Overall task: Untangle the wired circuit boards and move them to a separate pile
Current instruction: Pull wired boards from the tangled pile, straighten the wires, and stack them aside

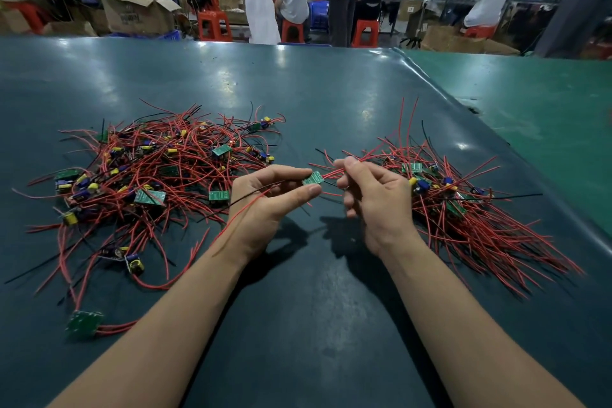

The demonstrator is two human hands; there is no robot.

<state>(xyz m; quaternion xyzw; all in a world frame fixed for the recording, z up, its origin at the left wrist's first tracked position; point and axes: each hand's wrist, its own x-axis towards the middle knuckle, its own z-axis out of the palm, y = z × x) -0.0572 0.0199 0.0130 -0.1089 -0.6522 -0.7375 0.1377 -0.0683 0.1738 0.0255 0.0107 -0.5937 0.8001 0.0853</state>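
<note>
At the centre of the frame the left hand (265,199) pinches a small green circuit board (313,178) between thumb and forefinger, its fingers (298,193) curled round the board's edge. A red and a black wire trail from it back over the left wrist. Just to the right, the right hand (374,195) has its fingers clenched on the red wires (331,173) that run out of the board's other side, apparently drawing them straight. The board is held above the worktop (314,99), between the two heaps.

Left of centre lies the tangled pile (155,172): many boards with yellow and blue parts, their red and black leads crossing every way. One board (84,325) sits apart from it at the lower left, joined by red wires. Right of centre is the sorted pile (463,205), touching the right hand's back; its wires mostly fan toward the lower right, more combed than those on the left.

As a judgement, the task looks somewhere near its middle: a good number of boards already lie on the right, but the left heap seems the larger and still knotted. The board in hand seems nearly free and ready to join the right heap.

No container stands on the worktop. In the blurred background at upper left, an open cardboard box (139,11) sits on the floor; its contents cannot be made out.
</note>
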